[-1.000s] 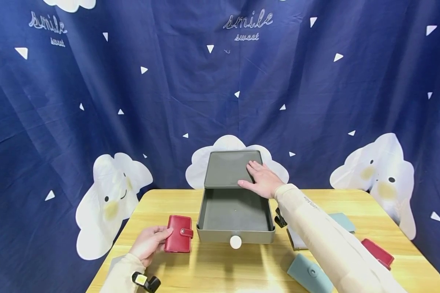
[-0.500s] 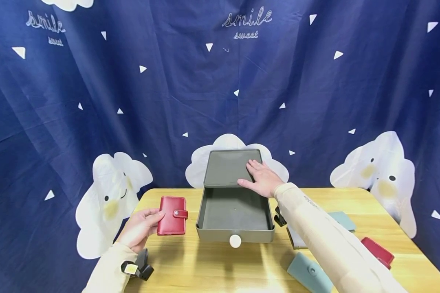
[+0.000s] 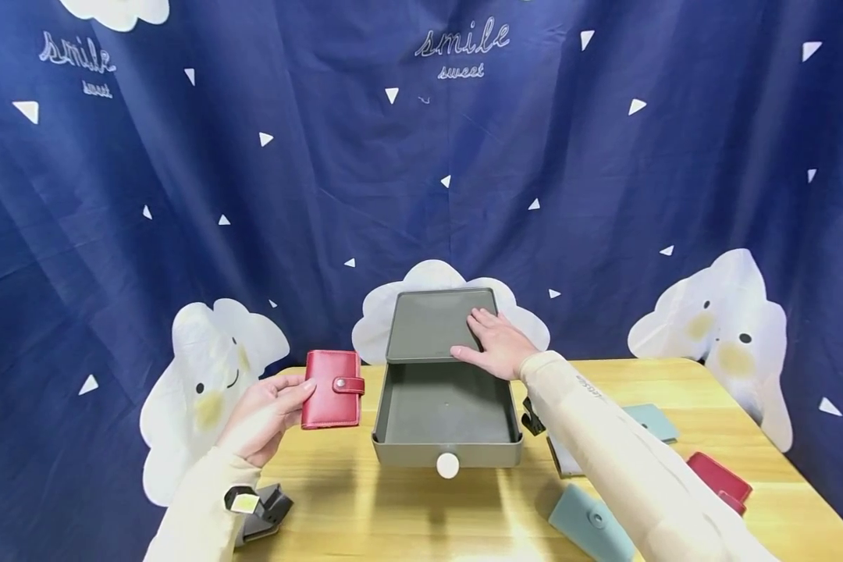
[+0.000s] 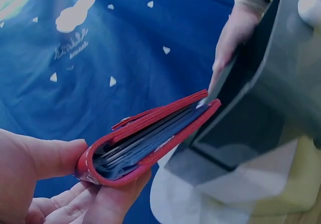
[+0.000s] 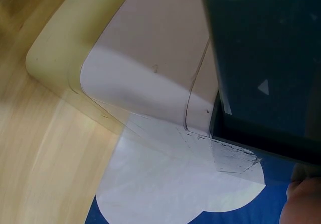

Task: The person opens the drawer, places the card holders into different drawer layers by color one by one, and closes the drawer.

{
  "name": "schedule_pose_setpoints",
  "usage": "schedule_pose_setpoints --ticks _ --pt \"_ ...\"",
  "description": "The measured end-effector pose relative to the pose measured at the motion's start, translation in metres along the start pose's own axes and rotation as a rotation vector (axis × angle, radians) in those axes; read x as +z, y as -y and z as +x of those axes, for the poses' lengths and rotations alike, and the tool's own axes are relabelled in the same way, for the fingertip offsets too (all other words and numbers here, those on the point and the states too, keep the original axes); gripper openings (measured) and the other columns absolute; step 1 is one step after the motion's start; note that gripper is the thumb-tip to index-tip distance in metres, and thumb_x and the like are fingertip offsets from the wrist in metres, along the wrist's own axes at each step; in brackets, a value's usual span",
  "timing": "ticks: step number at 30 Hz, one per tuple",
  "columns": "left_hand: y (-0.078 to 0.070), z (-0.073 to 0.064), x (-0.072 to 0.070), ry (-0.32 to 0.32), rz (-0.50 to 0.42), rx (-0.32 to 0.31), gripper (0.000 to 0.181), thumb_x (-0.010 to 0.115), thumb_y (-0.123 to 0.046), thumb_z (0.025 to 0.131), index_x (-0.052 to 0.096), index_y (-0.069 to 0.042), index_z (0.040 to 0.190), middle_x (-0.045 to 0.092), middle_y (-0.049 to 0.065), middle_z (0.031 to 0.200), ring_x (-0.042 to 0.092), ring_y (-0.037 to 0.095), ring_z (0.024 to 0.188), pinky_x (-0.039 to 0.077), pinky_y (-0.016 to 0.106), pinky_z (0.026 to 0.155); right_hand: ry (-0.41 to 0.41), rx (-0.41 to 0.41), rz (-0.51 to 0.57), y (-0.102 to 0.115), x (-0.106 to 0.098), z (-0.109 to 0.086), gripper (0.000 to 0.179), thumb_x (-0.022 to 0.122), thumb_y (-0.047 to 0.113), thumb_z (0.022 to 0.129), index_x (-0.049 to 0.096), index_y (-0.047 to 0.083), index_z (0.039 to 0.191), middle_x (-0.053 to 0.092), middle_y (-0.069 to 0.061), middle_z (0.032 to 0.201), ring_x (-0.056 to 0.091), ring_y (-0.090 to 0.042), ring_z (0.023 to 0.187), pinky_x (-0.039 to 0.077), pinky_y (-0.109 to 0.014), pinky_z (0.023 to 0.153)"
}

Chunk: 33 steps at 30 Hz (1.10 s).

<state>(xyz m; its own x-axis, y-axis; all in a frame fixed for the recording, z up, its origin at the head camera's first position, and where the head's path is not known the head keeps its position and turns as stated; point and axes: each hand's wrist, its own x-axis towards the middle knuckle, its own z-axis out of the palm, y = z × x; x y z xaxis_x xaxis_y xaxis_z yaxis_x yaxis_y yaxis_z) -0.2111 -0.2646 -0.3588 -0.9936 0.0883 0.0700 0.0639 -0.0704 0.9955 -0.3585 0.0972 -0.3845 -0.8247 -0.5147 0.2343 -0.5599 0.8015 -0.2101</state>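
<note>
My left hand (image 3: 270,414) pinches a red card wallet (image 3: 332,390) with a snap strap by its left edge, thumb in front. The wallet is raised above the table, left of a grey storage box with its drawer (image 3: 447,455) pulled out. In the left wrist view the wallet (image 4: 150,133) appears end-on, with several card sleeves between its covers. Flat on the box's top (image 3: 428,324) rests my right hand (image 3: 499,343), fingers extended, near the right edge. Only a bit of that hand (image 5: 303,204) enters the right wrist view, beside the box's pale side (image 5: 145,68).
On the right of the wooden table (image 3: 421,515) lie a light-blue snap wallet (image 3: 590,523), another light-blue item (image 3: 652,421), a red wallet (image 3: 720,480) and a partly hidden pale item (image 3: 565,459). A blue curtain (image 3: 421,179) hangs behind the box. The drawer's white knob (image 3: 447,466) sticks out in front.
My left hand has lifted the red card wallet upward and slightly to the left. The right hand stays on the box top. The head view has shifted slightly.
</note>
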Motion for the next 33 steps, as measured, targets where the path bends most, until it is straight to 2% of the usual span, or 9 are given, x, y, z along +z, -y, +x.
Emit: schedule_pose_setpoints --ticks 3,7,13,18,28,33 --pt "-0.006 0.001 0.010 0.023 -0.012 0.011 0.040 0.059 -0.010 0.089 0.044 0.016 0.115 0.067 0.011 0.095 0.066 0.024 0.083 0.052 0.037 0.072 0.000 0.001 -0.008 0.000 -0.001 0.000 0.095 0.028 0.074 0.082 0.032 -0.001 0.140 0.025 -0.016 0.146 0.018 -0.028 0.136 0.008 -0.041 0.109" --pt "-0.011 0.002 0.021 0.017 -0.008 0.011 0.038 0.060 -0.010 0.088 0.046 0.016 0.113 0.067 0.013 0.094 0.066 0.026 0.081 0.053 0.038 0.071 0.005 -0.005 -0.012 0.001 -0.001 0.000 0.096 0.026 0.075 0.081 0.032 -0.001 0.140 0.025 -0.016 0.146 0.018 -0.028 0.135 0.009 -0.041 0.109" --pt "-0.015 0.008 0.038 0.013 0.006 -0.016 0.039 0.063 -0.010 0.086 0.048 0.015 0.112 0.066 0.016 0.096 0.066 0.030 0.083 0.052 0.040 0.073 0.015 0.001 -0.011 0.003 -0.004 -0.002 0.095 0.028 0.074 0.082 0.032 -0.001 0.140 0.025 -0.016 0.146 0.017 -0.028 0.136 0.009 -0.041 0.109" --pt "-0.017 0.016 0.054 0.041 0.015 -0.042 0.038 0.062 -0.009 0.087 0.050 0.016 0.113 0.065 0.020 0.097 0.065 0.032 0.084 0.051 0.041 0.074 0.019 0.008 -0.002 0.004 -0.006 -0.003 0.094 0.029 0.073 0.082 0.033 -0.002 0.140 0.025 -0.016 0.146 0.016 -0.028 0.136 0.008 -0.040 0.109" --pt "-0.019 0.029 0.084 0.085 0.120 -0.107 0.036 0.062 -0.012 0.087 0.056 0.012 0.112 0.065 0.022 0.098 0.065 0.032 0.084 0.051 0.039 0.075 0.020 0.001 -0.012 0.003 -0.004 -0.001 0.097 0.027 0.076 0.081 0.033 -0.001 0.140 0.026 -0.016 0.146 0.017 -0.028 0.136 0.010 -0.041 0.109" --pt "-0.022 0.036 0.096 0.083 0.156 -0.135 0.031 0.063 -0.010 0.086 0.058 0.012 0.107 0.065 0.021 0.095 0.066 0.031 0.081 0.052 0.039 0.073 0.014 0.008 -0.004 0.003 -0.006 -0.002 0.096 0.028 0.075 0.081 0.033 0.000 0.140 0.026 -0.015 0.146 0.018 -0.028 0.136 0.010 -0.041 0.109"
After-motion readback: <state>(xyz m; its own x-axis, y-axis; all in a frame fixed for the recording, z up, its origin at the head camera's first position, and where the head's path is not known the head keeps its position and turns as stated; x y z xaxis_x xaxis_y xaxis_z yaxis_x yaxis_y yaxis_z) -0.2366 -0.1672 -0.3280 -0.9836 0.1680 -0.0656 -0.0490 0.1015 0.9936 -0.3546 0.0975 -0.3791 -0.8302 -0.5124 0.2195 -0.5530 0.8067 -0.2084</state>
